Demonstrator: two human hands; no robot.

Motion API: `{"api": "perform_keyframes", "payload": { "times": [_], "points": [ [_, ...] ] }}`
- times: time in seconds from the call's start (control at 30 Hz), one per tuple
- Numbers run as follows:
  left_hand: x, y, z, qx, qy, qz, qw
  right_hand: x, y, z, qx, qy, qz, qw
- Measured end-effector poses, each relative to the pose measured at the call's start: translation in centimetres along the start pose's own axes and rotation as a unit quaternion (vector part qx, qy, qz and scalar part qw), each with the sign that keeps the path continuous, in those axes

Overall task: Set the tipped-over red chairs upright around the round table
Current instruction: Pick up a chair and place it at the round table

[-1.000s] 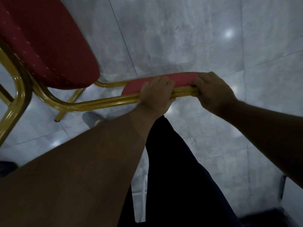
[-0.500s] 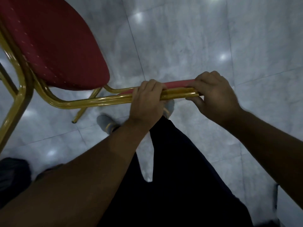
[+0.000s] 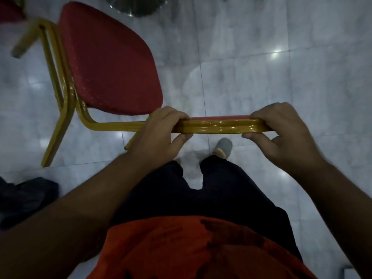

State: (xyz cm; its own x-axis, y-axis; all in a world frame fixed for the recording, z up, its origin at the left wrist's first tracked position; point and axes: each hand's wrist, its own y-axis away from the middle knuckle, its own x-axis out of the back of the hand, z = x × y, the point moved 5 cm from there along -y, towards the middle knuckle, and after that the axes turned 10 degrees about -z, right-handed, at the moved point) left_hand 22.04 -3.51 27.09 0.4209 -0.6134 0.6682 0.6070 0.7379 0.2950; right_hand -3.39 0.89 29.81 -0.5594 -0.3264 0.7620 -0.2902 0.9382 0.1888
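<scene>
A red chair (image 3: 108, 63) with a gold metal frame is in front of me, its padded seat at the upper left and its backrest top rail (image 3: 217, 125) running across the middle. My left hand (image 3: 161, 131) grips the rail's left part. My right hand (image 3: 281, 131) grips its right end. The chair looks tilted, with one gold leg (image 3: 56, 135) on the floor at the left and another leg (image 3: 22, 43) blurred at the upper left. The round table is not clearly seen.
Grey marble floor tiles (image 3: 281, 77) spread all around. A dark shiny round base (image 3: 136, 7) shows at the top edge. Part of another red chair (image 3: 8, 9) sits in the top left corner. A dark bundle (image 3: 24, 200) lies at the left. My shoe (image 3: 223, 148) is below the rail.
The chair's seat has swung away from me and down in the view as the backrest came up. Both hands kept their grip on the rail and are now further apart.
</scene>
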Motion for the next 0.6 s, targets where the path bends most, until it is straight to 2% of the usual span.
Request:
{"api": "perform_keyframes", "payload": {
  "times": [0.13,0.3,0.5,0.6],
  "points": [
    [3.4,3.5,2.4,-0.056,-0.006,0.005,0.998,0.3,-1.0,-7.0,0.044,0.031,0.000,0.999],
    [6.8,8.6,2.6,-0.089,-0.042,0.073,0.992,-0.5,-1.7,-14.7,0.087,0.057,0.023,0.994],
    [8.7,15.9,-0.6,-0.021,-0.028,0.158,0.987,-2.0,-3.5,-22.8,0.160,0.132,0.004,0.978],
    [9.5,18.9,-2.0,0.032,-0.016,0.203,0.979,-2.7,-4.7,-26.0,0.208,0.143,-0.042,0.967]
  ]
}}
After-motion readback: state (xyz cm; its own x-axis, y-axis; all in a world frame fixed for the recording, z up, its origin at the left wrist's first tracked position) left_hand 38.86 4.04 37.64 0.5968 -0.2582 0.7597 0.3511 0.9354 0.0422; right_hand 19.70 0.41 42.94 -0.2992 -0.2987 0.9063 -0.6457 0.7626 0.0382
